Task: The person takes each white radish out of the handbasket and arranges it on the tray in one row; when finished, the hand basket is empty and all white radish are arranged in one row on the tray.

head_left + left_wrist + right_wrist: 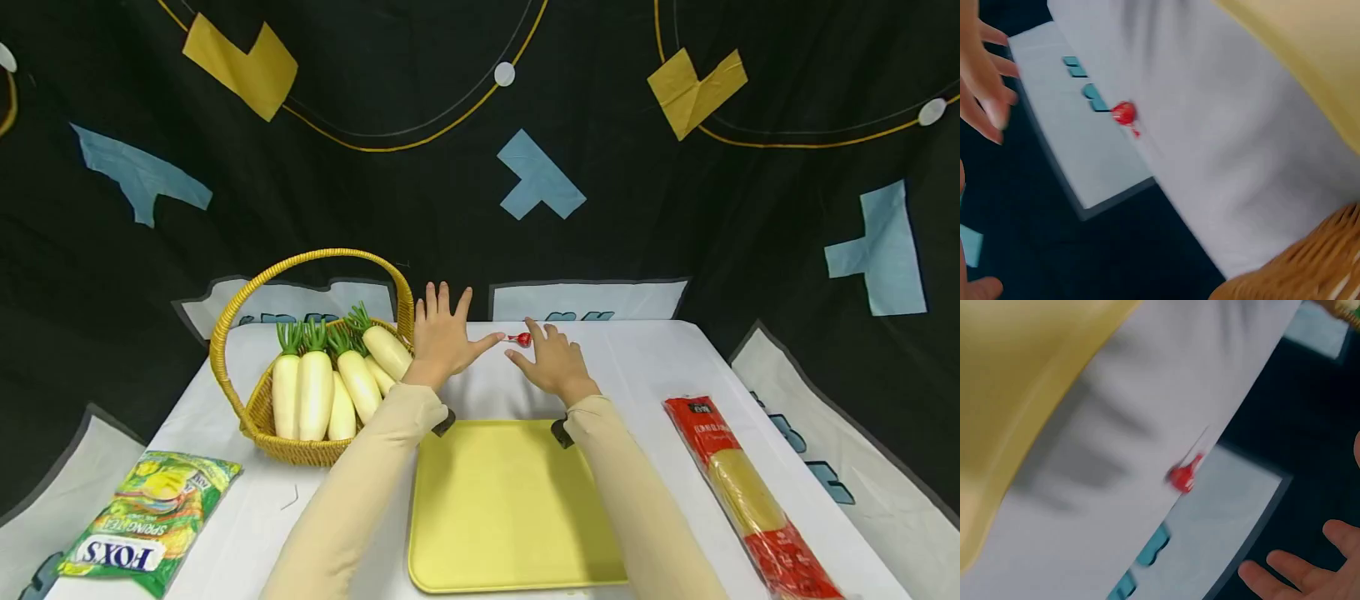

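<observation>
Nearest us, our two beige sleeves point(375, 483) reach forward from the bottom of the head view, on either side of a yellow tray point(517, 508) lying flat on the white-covered desk point(645, 358). To our left at the near side we see a green FOX'S bag point(153, 517), and to our right a long red packet point(746, 492) with a clear, yellowish middle, lying aslant. Behind the bag stands a wicker basket point(300, 452) with a tall arched handle, packed with white radishes point(316, 396) whose green tops point away from us. Beyond the tray, we hold our left hand point(441, 340) with its fingers straight and spread wide, just beside the basket in the head view, and our right hand point(553, 360) with fingers apart and slightly bent; neither grips anything. Between our thumbs in that view, a small red wrapped item point(522, 339) lies near the desk's far edge, untouched. Farthest off, black cloth point(420, 208) hangs with blue and gold patches point(542, 177).
</observation>
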`<state>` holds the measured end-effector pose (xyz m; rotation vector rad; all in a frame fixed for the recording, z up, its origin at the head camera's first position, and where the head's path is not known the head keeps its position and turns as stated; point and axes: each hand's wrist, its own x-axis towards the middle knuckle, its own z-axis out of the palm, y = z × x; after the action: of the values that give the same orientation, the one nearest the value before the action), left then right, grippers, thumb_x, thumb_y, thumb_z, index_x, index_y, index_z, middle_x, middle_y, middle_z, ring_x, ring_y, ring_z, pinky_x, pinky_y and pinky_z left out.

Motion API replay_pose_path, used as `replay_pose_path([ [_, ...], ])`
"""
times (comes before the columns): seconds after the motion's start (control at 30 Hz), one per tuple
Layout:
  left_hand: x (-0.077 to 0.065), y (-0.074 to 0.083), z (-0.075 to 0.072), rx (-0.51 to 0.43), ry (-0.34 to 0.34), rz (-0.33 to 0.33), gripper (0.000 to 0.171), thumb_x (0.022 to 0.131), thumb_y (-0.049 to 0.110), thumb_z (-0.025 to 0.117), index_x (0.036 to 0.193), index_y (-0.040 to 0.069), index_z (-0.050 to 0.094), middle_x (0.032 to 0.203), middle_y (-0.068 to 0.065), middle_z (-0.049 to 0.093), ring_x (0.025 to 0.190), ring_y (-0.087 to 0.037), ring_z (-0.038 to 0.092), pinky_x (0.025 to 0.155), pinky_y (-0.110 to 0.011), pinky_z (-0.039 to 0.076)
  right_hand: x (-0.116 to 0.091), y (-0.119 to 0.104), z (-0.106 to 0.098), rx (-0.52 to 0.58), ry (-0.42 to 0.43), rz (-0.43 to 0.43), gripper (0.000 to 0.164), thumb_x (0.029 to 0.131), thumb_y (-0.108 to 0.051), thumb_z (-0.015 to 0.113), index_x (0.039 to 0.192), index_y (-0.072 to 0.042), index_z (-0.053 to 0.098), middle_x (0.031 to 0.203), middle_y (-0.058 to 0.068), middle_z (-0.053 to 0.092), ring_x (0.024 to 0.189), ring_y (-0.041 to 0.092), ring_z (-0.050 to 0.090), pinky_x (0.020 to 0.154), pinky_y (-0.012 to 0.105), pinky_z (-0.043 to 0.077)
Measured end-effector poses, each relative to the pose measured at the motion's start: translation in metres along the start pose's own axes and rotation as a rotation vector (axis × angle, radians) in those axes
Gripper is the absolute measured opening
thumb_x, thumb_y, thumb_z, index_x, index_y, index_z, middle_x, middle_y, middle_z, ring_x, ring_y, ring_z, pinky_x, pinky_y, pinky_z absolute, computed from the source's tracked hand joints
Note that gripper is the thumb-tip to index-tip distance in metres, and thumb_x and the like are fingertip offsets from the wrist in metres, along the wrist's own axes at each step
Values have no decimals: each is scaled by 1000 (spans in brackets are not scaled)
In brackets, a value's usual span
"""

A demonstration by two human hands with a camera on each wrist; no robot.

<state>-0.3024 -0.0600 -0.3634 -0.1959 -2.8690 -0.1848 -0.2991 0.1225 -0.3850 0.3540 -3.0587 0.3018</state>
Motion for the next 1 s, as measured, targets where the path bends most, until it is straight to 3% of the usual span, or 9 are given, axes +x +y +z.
replay_pose_path([
  [0.23, -32, -11, -20, -153, 163, -32, 94, 74, 77, 41, 144, 18, 22, 146, -21, 25, 135, -39, 22, 104, -54, 27, -2, -36, 4, 111, 43, -133, 71, 89, -56, 42, 143, -14, 24, 129, 17, 50, 108, 33, 56, 87, 50, 47],
  [0.37, -63, -26, -25, -251, 230, -117, 93, 74, 75, 45, 143, 16, 25, 141, -20, 32, 129, -38, 31, 98, -53, 32, -6, -57, 6, 191, 45, -208, 70, 88, -53, 46, 143, -15, 25, 128, 17, 51, 98, 33, 61, 84, 47, 49],
  [0.47, -87, -44, -23, -298, 278, -233, 93, 74, 75, 46, 142, 14, 26, 137, -20, 36, 123, -39, 36, 96, -53, 32, -9, -72, 7, 243, 50, -241, 68, 88, -50, 49, 142, -15, 27, 129, 16, 51, 97, 33, 61, 85, 47, 49],
  [0.63, -126, -77, -13, -340, 362, -455, 94, 72, 71, 54, 142, 14, 26, 132, -22, 38, 116, -40, 36, 91, -52, 29, -13, -93, 12, 322, 38, -281, 67, 88, -45, 51, 142, -16, 26, 131, 13, 50, 105, 30, 59, 87, 44, 48],
  [0.73, -146, -89, -3, -361, 400, -548, 94, 71, 67, 58, 142, 15, 25, 129, -24, 36, 113, -41, 33, 89, -52, 27, -14, -105, 14, 374, 13, -301, 68, 89, -47, 50, 143, -17, 24, 133, 12, 49, 112, 25, 56, 89, 42, 47],
  [1.0, -179, -107, 32, -365, 508, -626, 96, 65, 57, 71, 138, 8, 33, 125, -32, 27, 110, -45, 27, 88, -53, 22, -16, -141, 24, 523, -59, -365, 68, 90, -47, 48, 145, -19, 20, 135, 12, 45, 117, 24, 52, 91, 40, 46],
])
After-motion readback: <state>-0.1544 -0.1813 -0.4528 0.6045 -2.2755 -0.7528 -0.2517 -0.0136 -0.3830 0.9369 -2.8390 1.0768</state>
